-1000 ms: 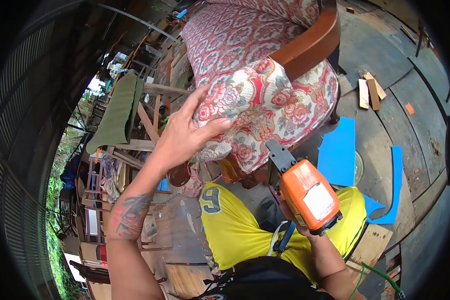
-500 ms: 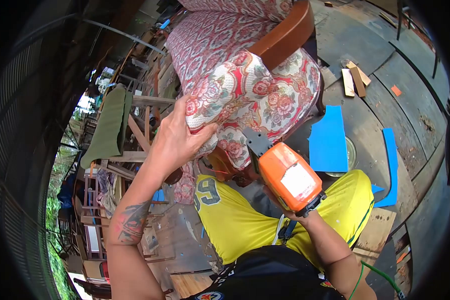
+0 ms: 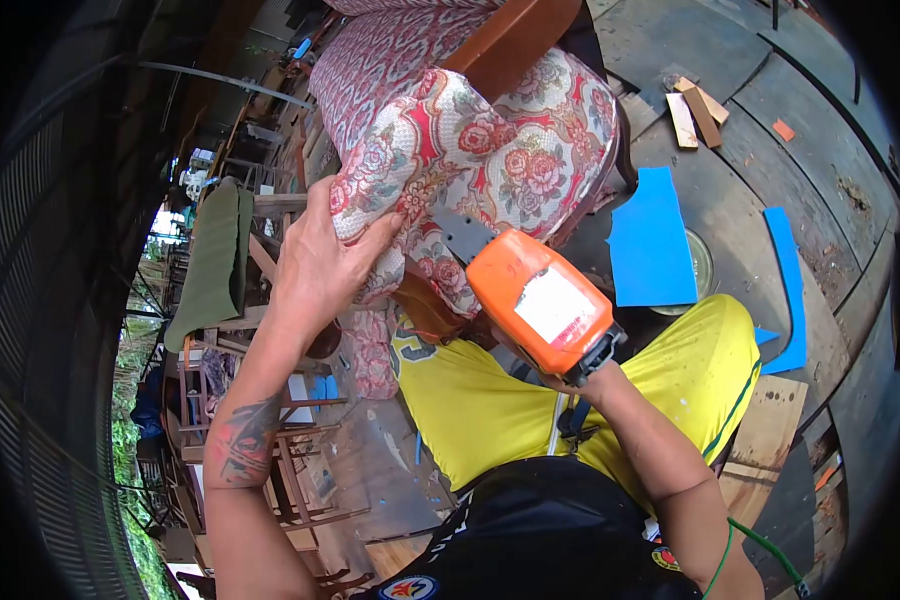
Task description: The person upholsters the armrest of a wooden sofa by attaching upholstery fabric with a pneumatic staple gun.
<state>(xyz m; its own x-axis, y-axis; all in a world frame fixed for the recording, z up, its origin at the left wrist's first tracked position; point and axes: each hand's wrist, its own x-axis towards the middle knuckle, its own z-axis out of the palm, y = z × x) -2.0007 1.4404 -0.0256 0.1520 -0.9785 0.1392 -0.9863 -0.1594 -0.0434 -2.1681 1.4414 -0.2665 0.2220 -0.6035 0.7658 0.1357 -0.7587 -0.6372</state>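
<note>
Floral fabric (image 3: 530, 170) covers the side and front of a sofa with a brown wooden armrest (image 3: 515, 45). My left hand (image 3: 320, 255) pinches the loose edge of this fabric between thumb and fingers. An orange power tool (image 3: 540, 300) with a dark metal nose is in my right hand (image 3: 590, 385), which is mostly hidden beneath the tool's body. The nose rests at or very near the fabric, just right of my left hand; whether it touches is unclear. A brown wooden part (image 3: 428, 308) of the sofa shows below the fabric.
Blue sheet pieces (image 3: 653, 245) lie on the floor to the right, one over a round tin (image 3: 701, 262). Small wood blocks (image 3: 700, 112) are farther back. Green fabric (image 3: 213, 255) hangs over wooden frames at the left. A green cord (image 3: 770, 545) runs at the lower right.
The view has shifted, so the sofa appears further up and left. Both hands and the orange tool also appear further left and higher. My grips on the fabric and tool are unchanged.
</note>
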